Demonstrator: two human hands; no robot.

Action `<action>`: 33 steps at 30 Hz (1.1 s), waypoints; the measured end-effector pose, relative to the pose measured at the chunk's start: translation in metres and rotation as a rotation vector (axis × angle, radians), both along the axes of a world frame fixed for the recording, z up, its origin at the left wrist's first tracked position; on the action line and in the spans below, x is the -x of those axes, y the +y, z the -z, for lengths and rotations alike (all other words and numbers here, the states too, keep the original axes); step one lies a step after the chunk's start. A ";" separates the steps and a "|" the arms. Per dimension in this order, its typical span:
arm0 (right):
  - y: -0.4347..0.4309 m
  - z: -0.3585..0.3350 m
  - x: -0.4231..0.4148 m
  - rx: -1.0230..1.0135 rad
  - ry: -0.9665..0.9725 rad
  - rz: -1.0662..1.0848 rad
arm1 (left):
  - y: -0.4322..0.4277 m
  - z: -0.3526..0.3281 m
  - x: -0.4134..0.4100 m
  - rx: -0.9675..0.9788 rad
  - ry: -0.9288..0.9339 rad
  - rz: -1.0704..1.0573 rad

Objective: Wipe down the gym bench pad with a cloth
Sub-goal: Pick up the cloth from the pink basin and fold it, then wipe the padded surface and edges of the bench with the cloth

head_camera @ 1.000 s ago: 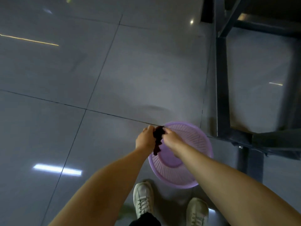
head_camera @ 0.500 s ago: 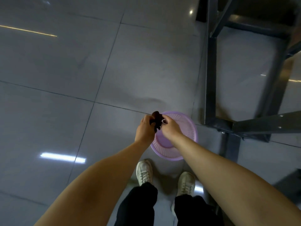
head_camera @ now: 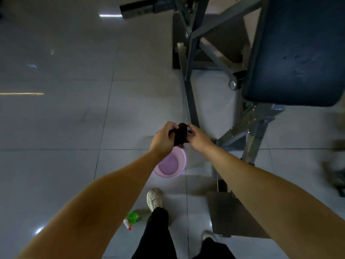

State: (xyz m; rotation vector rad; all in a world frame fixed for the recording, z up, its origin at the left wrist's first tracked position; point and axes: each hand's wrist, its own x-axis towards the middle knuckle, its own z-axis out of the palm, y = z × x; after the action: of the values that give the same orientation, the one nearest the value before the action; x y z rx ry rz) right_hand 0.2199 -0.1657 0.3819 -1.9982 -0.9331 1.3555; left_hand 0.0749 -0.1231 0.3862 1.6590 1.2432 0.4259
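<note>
Dark cloth (head_camera: 180, 134) bunched between left hand (head_camera: 164, 139) and right hand (head_camera: 198, 138), both pinching it.

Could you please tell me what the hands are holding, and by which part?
A dark bunched cloth: the left hand grips its left side and the right hand pinches its right side.

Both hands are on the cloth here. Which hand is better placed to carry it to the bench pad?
Right, probably. The bench pad lies ahead and to the right, on the side of the right hand; the left hand would have to cross over. Both grip the cloth.
</note>
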 end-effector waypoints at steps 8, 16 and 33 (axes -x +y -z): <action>-0.119 -0.100 -0.105 -0.113 -0.060 0.084 | -0.105 -0.064 -0.118 -0.105 -0.023 -0.055; -0.194 -0.160 -0.213 -0.196 0.015 0.184 | -0.174 -0.124 -0.230 -0.124 -0.029 -0.074; -0.169 -0.240 -0.368 -0.452 -0.103 0.315 | -0.179 -0.194 -0.404 0.110 -0.410 -0.083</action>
State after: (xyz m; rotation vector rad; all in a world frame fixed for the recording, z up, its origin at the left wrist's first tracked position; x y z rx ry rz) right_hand 0.5876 -0.3349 0.6221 -1.7794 -0.8359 0.7937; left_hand 0.4789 -0.3017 0.5807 1.3457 1.0092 0.6972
